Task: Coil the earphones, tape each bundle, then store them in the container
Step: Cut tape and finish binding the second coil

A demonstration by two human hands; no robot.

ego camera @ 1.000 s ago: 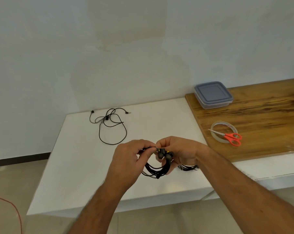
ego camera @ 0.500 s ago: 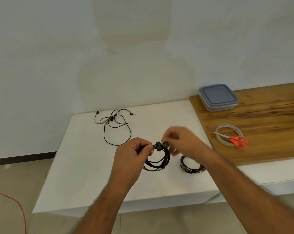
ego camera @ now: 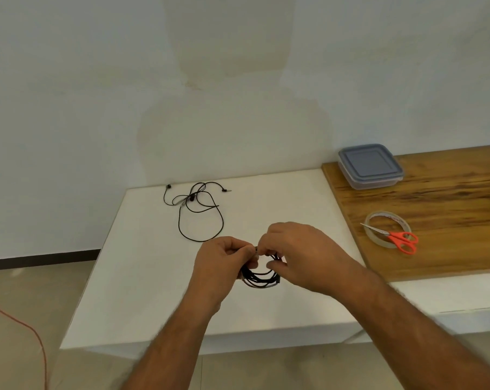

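Coiled earphones (ego camera: pixel 259 278): thin black cord in round loops, held just above the smooth white table (ego camera: pixel 142 277); left hand (ego camera: pixel 219 266) and right hand (ego camera: pixel 302 256) each pinch its top. Loose earphones (ego camera: pixel 200 212): black, tangled, far side of the table. Container (ego camera: pixel 370 167): square clear plastic (grey lid on), on the grained wooden board (ego camera: pixel 449 204). Tape roll (ego camera: pixel 378 218): clear ring, under orange-handled scissors (ego camera: pixel 398 240).

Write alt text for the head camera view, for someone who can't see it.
Two hands, the left hand and right hand, hold a coiled black earphone bundle over a white table. A loose earphone lies farther back; a lidded container, tape roll and orange scissors sit on a wooden board to the right.
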